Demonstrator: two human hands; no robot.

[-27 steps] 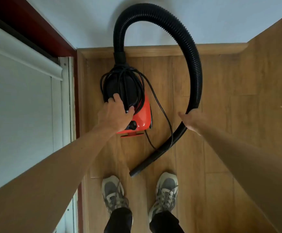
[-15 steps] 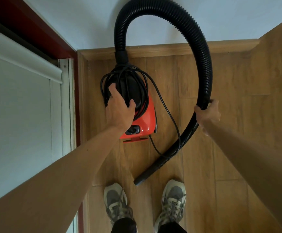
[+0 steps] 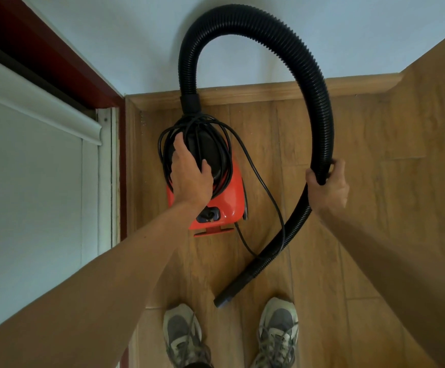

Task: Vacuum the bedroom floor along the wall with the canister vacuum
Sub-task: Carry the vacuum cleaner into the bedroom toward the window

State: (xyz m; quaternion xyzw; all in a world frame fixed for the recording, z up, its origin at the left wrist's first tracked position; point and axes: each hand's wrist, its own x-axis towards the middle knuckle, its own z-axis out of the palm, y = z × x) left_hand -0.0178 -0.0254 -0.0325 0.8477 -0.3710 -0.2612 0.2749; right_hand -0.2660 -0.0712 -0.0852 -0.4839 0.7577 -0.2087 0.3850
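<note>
A red canister vacuum [image 3: 230,201] with a black top stands on the wooden floor close to the wall. Its black power cord [image 3: 267,200] is coiled round the top, and one loop trails to the right. My left hand [image 3: 189,179] grips the handle on the black top, fingers among the cord coils. The black ribbed hose [image 3: 319,110] rises from the canister's front, arcs high to the right and comes back down. My right hand [image 3: 328,185] grips the hose partway down that side. The hose's open end [image 3: 222,301] hangs just above the floor between my shoes.
A wooden baseboard [image 3: 354,85] runs along the pale wall ahead. On the left are a white roller blind [image 3: 30,160] and a dark red frame [image 3: 64,62]. My two grey shoes [image 3: 181,338] stand at the bottom edge. Wooden floor stretches to the right.
My right hand closed round the hose and carried it right and upward, widening the arc. My left hand slid further up the black top. The hose end swung slightly.
</note>
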